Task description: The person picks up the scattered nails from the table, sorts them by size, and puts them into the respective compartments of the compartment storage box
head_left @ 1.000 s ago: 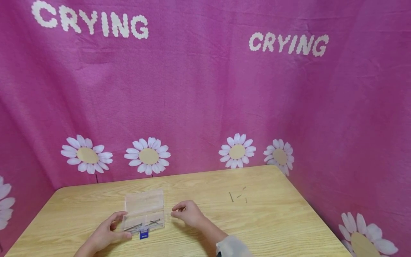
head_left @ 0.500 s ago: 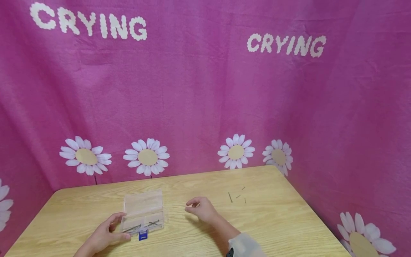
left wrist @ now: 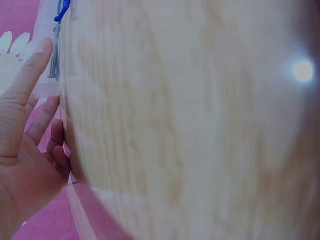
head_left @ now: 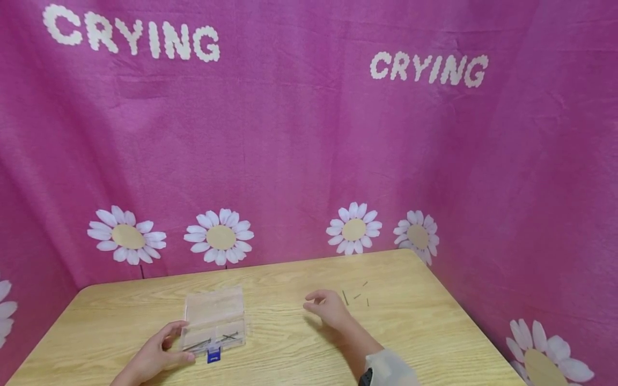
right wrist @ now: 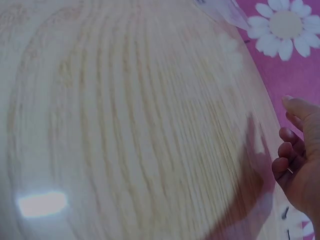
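Grips clear box by left side with left hand. Hovers near loose nails with right hand, empty and relaxed. Shows all four from head alone.

On your left hand, the fingers hide part of the clear box. Right of it, the loose metal pieces, perhaps nails, are too small to identify. Your left wrist view's top edge crops the box.

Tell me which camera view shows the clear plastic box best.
The head view: it shows the clear plastic box almost whole, lying open, with the left hand at its side. The left wrist view catches only a slice, top left; the right wrist view, probably a corner.
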A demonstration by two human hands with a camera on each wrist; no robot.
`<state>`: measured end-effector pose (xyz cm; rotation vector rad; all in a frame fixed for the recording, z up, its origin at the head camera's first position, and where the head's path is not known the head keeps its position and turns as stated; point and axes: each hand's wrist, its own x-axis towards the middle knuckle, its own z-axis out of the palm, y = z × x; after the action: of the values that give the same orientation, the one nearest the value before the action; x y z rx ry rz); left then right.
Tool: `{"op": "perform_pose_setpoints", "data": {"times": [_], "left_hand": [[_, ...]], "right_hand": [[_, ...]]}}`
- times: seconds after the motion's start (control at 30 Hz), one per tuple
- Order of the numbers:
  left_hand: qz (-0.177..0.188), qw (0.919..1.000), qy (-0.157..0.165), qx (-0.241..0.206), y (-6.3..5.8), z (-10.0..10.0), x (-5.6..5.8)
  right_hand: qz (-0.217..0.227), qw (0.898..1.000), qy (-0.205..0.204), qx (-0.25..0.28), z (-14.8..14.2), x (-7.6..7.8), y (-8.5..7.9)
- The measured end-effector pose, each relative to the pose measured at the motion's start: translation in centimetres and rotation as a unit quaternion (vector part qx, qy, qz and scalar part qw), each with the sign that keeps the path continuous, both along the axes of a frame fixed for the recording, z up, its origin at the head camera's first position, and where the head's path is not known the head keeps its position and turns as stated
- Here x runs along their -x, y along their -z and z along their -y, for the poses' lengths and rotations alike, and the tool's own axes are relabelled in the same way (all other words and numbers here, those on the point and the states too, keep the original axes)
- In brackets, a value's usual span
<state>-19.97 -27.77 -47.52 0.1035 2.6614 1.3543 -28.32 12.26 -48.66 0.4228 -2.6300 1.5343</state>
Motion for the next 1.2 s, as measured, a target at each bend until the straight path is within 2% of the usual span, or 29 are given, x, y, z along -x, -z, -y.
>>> {"op": "perform_pose_setpoints", "data": {"times": [0.17, 0.37, 0.57, 0.67, 0.73, 0.83, 0.97, 1.2], "left_hand": [[0.004, 1.0, -0.004, 0.006, -0.1, 0.0, -0.1], [-0.008, 0.9998, -0.002, 0.019, 0.2, 0.1, 0.0], [-0.001, 0.9999, -0.004, 0.014, 0.2, 0.1, 0.1], [0.006, 0.9999, -0.008, 0.007, 0.2, 0.1, 0.1], [0.003, 1.0, -0.005, 0.007, 0.2, 0.1, 0.1], [0.0, 1.0, -0.003, 0.006, 0.2, 0.1, 0.1], [-0.001, 1.0, -0.002, 0.001, 0.3, 0.1, 0.1], [-0.011, 0.9999, -0.002, 0.005, 0.4, 0.0, 0.1]], "right_hand": [[-0.002, 1.0, 0.022, -0.004, -1.6, 0.3, 0.0], [-0.006, 0.999, 0.047, -0.019, -3.4, 0.5, -0.2], [-0.009, 0.997, 0.079, -0.007, -5.3, 0.5, -0.2], [-0.035, 0.997, 0.071, -0.006, -6.2, 0.4, -0.2], [-0.071, 0.995, 0.062, -0.007, -6.8, 0.1, -0.2], [-0.073, 0.994, 0.081, -0.025, -7.3, 0.2, -0.1], [-0.025, 0.992, 0.111, -0.052, -7.6, 0.3, -0.1], [-0.041, 0.985, 0.127, -0.113, -8.2, 0.1, 0.4]]}}
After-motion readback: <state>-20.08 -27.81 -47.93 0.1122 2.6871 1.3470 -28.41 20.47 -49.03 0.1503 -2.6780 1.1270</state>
